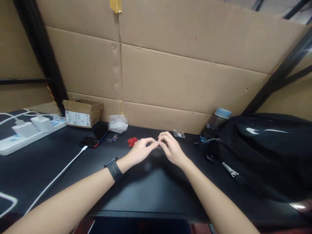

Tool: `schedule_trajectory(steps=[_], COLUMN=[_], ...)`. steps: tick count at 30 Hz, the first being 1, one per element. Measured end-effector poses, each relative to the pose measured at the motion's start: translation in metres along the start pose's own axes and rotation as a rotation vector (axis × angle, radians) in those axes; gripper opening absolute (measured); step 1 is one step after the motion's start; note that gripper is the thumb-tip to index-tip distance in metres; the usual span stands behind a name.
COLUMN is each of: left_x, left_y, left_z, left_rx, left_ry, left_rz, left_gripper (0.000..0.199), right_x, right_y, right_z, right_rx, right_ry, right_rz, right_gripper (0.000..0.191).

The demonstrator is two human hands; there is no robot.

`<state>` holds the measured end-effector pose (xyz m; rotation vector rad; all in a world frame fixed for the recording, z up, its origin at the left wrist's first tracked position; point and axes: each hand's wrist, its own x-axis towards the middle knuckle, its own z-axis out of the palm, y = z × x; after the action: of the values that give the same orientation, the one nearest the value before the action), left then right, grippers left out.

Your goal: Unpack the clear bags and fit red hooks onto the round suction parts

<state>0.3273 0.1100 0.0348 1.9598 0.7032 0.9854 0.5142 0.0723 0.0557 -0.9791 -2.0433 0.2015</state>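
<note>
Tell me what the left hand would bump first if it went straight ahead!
Probably the right hand: its fingertips sit just ahead of the left hand, maybe already touching. Depth is unclear.

"What is being held?"

"The left grip and right grip meet — pinching a small, thin thing too blurred to name."

"And around them?"

"A red bundle near the left one, a bottle and black backpack to the right — all on the black surface."
</note>
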Motion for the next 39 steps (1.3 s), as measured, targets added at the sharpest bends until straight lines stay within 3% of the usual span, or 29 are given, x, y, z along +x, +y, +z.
schedule_trajectory(steps=[7, 13, 18, 22, 27, 31, 35, 39], left_x=[0.001, -0.004, -0.007, -0.007, 0.008, 0.019, 0.018, 0.016], left_y=[-0.005, -0.014, -0.025, -0.022, -0.023, -0.038, -0.047, -0.048], left_z=[-0.006, -0.005, 0.001, -0.003, -0.038, -0.083, -0.11, -0.11], left_rx=[0.254, 0.581, 0.659, 0.671, 0.626, 0.621, 0.622, 0.672], left_ry=[-0.068, -0.114, -0.149, -0.092, -0.024, 0.114, -0.044, -0.191], left_rz=[0.055, 0.111, 0.148, 0.179, 0.226, 0.189, 0.122, 0.17], left_gripper=[0.023, 0.018, 0.018, 0.029, 0.031, 0.024, 0.02, 0.016], right_x=[-0.001, -0.007, -0.007, -0.006, -0.017, -0.025, -0.023, -0.022], right_y=[0.007, 0.022, 0.025, 0.036, 0.072, 0.091, 0.09, 0.087], right_z=[-0.003, 0.0, -0.003, -0.018, -0.043, -0.05, -0.051, -0.053], right_rx=[-0.064, -0.121, -0.098, -0.1, -0.319, -0.37, -0.288, -0.296], right_ry=[-0.008, -0.197, -0.284, -0.227, -0.163, -0.186, -0.205, -0.199], right_rz=[-0.009, 0.023, 0.036, 0.081, 0.239, 0.368, 0.38, 0.404], right_gripper=[0.012, 0.007, 0.004, 0.009, 0.045, 0.042, 0.031, 0.03])
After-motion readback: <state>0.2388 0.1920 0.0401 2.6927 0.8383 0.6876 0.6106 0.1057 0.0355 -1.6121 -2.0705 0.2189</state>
